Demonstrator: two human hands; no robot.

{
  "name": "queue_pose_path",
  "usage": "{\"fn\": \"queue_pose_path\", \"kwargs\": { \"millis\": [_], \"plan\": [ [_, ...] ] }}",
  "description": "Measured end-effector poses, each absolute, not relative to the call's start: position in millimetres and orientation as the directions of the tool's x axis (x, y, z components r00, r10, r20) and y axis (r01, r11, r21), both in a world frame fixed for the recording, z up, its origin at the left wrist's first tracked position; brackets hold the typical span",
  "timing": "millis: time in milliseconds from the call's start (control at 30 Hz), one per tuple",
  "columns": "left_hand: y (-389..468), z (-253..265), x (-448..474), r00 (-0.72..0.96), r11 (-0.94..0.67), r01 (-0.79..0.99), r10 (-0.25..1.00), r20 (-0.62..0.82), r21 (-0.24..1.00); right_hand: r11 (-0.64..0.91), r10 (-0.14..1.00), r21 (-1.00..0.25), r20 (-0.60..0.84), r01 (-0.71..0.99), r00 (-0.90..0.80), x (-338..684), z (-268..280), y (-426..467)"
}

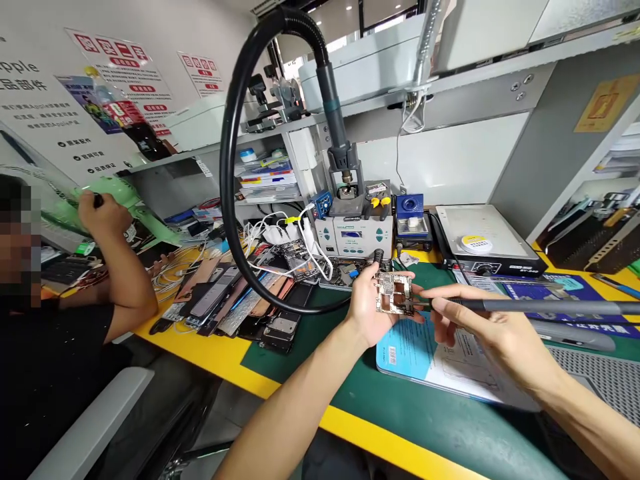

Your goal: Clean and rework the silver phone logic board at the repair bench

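Note:
My left hand (369, 303) holds a small phone circuit board (394, 293) with its component side facing me, the thumb along its left edge and fingers behind it. Between the fingers of my right hand (493, 333) is a long, dark grey pen-shaped tool (530, 307). Its thin tip reaches the board's right part; whether it touches is too small to tell. The tool's rear end runs out of view on the right. Below both hands, a blue and white printed pack (440, 367) lies on the green mat (350, 387).
A hot-air station (353, 237) stands behind, its black hose (227, 167) looping in front. Phone parts (235, 300) are piled to the left. A soldering iron stand (413, 217) and grey heating plate (493, 230) sit behind right. Another person's arm (123, 280) is at left.

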State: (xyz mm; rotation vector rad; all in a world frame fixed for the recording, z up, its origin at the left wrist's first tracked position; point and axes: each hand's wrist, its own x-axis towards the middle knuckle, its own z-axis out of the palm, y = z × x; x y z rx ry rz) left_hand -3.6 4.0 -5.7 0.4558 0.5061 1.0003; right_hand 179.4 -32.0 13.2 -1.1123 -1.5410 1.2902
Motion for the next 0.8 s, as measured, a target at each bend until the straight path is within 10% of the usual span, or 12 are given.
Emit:
{"fn": "queue_pose_path", "kwargs": {
  "millis": [433,800],
  "plan": [
    [3.1,-3.9,-4.6,0.479,0.48,-0.692,0.864,-0.154,0.54,-0.19,0.978,-0.935,-0.156,-0.3,-0.136,173.3,18.5,-28.4],
    [4.3,-4.7,-4.5,0.475,0.478,-0.68,0.865,-0.163,0.556,-0.133,0.98,-0.966,-0.095,-0.224,-0.175,169.6,21.3,-29.5]
  ]
}}
